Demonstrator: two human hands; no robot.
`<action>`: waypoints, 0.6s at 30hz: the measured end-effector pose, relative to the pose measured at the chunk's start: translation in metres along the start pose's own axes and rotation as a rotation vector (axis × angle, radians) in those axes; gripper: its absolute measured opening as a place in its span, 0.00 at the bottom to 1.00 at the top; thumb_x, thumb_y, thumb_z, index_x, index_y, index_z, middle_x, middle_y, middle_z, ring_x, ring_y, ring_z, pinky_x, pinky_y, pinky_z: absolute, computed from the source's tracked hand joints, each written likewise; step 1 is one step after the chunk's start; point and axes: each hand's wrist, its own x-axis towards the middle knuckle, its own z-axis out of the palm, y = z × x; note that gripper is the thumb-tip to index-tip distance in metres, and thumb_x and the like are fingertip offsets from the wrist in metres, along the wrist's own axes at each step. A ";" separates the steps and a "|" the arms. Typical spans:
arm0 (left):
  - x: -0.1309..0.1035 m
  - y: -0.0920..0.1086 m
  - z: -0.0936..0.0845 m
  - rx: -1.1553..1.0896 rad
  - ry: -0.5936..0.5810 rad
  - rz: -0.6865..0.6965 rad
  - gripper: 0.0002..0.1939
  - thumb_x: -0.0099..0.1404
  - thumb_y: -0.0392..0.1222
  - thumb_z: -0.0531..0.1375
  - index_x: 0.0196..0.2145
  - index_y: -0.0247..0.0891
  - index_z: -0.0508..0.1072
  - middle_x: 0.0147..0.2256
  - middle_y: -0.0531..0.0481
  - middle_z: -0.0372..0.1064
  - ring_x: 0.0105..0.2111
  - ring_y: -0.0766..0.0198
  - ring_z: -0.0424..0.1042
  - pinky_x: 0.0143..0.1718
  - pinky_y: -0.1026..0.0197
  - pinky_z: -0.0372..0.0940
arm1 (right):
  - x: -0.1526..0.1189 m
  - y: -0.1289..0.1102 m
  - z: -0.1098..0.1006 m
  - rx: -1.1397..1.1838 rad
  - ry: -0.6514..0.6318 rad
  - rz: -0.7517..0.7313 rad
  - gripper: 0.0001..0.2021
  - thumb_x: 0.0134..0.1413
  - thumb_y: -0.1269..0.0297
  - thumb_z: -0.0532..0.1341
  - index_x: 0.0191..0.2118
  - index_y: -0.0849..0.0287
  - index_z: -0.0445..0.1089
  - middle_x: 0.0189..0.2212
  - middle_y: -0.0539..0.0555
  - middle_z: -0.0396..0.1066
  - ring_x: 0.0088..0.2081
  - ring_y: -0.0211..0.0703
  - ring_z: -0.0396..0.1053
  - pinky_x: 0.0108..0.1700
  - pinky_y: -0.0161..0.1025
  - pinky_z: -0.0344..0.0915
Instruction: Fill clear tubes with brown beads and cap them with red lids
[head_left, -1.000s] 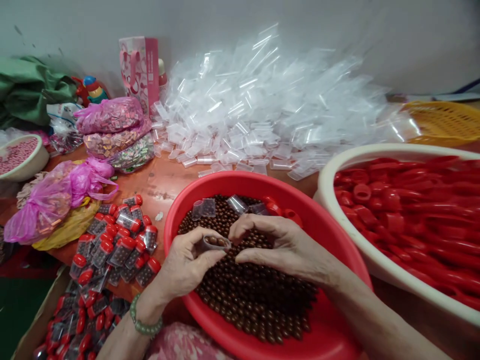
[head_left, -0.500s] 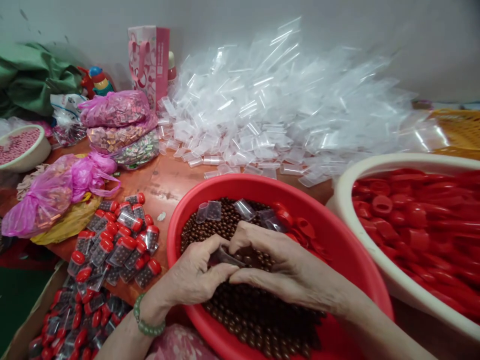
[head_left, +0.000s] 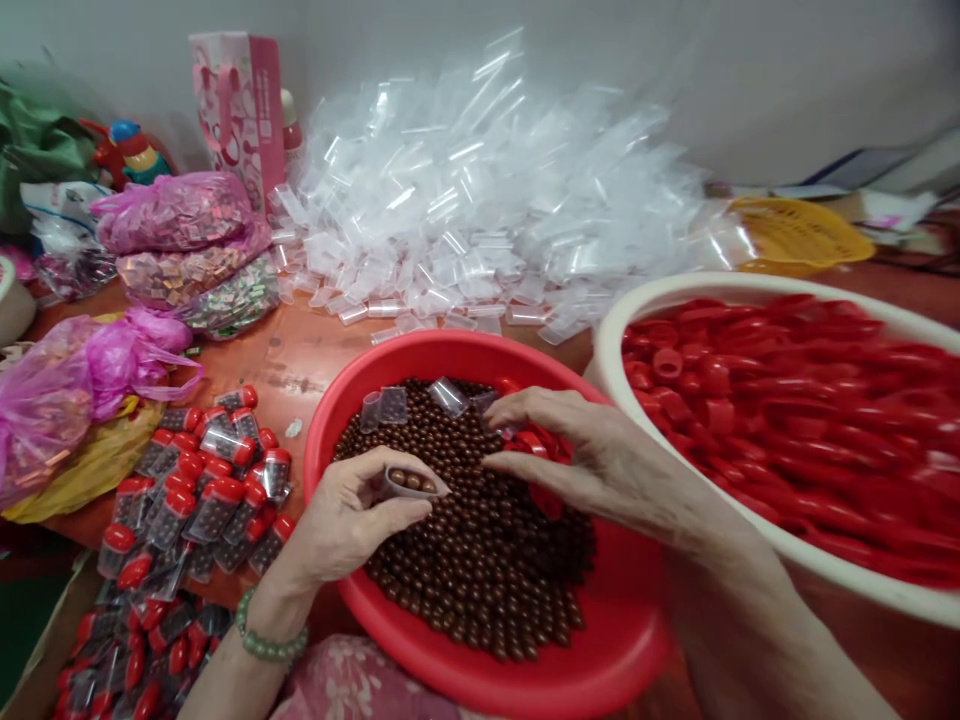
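Observation:
Between the thumb and fingers of my left hand (head_left: pixel 334 520) is a small clear plastic container (head_left: pixel 412 482), its open end showing brown balls inside. My right hand (head_left: pixel 600 455) has thumb and fingers apart over a few red plastic caps (head_left: pixel 544 500) in the basin; no held thing shows in it. Loose brown balls (head_left: pixel 465 570) cover much of the floor of the red basin (head_left: pixel 630 640) below both hands. Empty clear containers (head_left: pixel 448 397) lie on the balls near the far rim.
Right of the basin stands a white tub (head_left: pixel 611 340) of red caps (head_left: pixel 810 430). A heap of clear containers (head_left: pixel 480 200) rises behind. Filled, red-capped containers (head_left: pixel 217 505) are piled at left, near pink bags (head_left: pixel 180 215). A yellow basket (head_left: pixel 802 235) sits back right.
My hands have come apart. The right one has moved away from the container toward the red caps, while the left keeps hold of it. The view has turned rightward.

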 end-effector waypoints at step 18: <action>0.000 -0.003 0.008 0.025 -0.021 -0.049 0.07 0.62 0.35 0.62 0.39 0.35 0.75 0.37 0.48 0.75 0.39 0.67 0.73 0.43 0.64 0.64 | -0.012 0.015 0.033 -0.847 -0.304 0.210 0.05 0.59 0.71 0.57 0.34 0.63 0.70 0.30 0.61 0.75 0.34 0.52 0.73 0.35 0.42 0.56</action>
